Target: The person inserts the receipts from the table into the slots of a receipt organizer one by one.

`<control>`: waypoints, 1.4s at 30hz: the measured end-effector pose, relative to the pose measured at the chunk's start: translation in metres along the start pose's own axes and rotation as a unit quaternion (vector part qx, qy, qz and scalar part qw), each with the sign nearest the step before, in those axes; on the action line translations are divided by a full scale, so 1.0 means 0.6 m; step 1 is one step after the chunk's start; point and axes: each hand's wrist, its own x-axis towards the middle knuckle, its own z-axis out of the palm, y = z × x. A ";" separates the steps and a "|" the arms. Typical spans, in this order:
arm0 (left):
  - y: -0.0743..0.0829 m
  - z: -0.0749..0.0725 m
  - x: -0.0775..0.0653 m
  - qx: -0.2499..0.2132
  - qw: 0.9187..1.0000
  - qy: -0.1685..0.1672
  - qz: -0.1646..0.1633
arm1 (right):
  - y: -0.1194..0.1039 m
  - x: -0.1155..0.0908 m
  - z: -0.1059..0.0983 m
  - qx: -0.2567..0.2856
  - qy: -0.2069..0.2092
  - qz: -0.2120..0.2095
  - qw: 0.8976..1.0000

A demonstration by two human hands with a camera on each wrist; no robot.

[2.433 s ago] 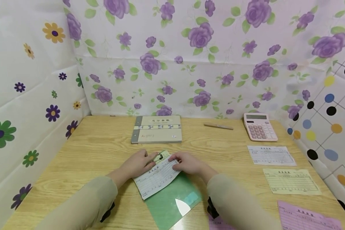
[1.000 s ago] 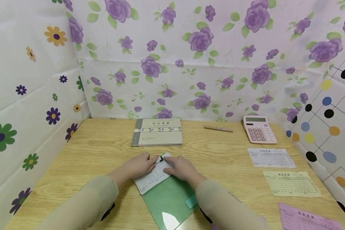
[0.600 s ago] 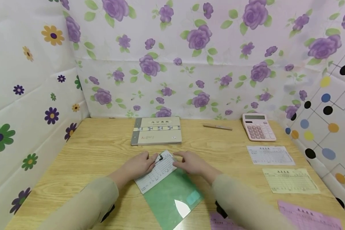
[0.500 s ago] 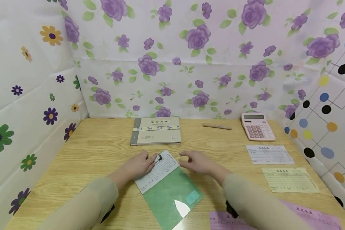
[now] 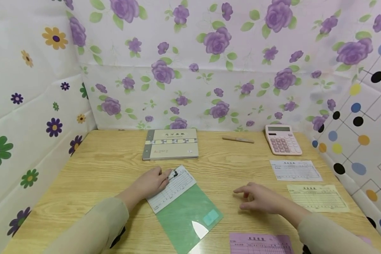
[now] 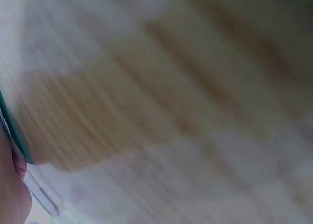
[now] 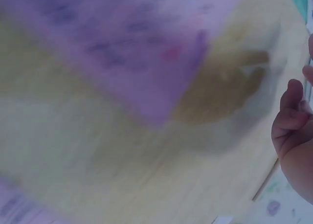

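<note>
Left hand (image 5: 150,183) is covering one side of the clipped white form (image 5: 181,185). Near pink form (image 5: 260,243) is running off the bottom edge; right sleeve (image 5: 330,229) is hiding most of a second pink form (image 5: 365,240). Left-wrist view is blurring badly, probably showing tabletop (image 6: 73,121). Right hand (image 7: 296,143) is running past the right-wrist view's edge. Yellow form's (image 5: 317,203) fine print is coming out illegible.

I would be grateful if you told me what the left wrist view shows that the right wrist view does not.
Only the left wrist view: the left hand, partly visible at the image's left edge.
Only the right wrist view: the right hand and a blurred purple slip.
Both: the blurred wooden tabletop and a bit of green, apparently the folder.
</note>
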 end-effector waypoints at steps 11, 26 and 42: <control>0.009 0.012 -0.006 -0.031 0.997 0.028 -0.062 | 0.037 -0.076 0.015 -0.021 -0.021 -0.037 0.999; 0.010 0.019 -0.010 -0.049 0.994 0.079 -0.058 | 0.067 -0.091 0.023 -0.051 -0.003 -0.086 0.995; 0.009 0.024 -0.011 -0.048 0.993 0.091 -0.058 | 0.073 -0.007 -0.015 -0.130 0.023 -0.078 0.988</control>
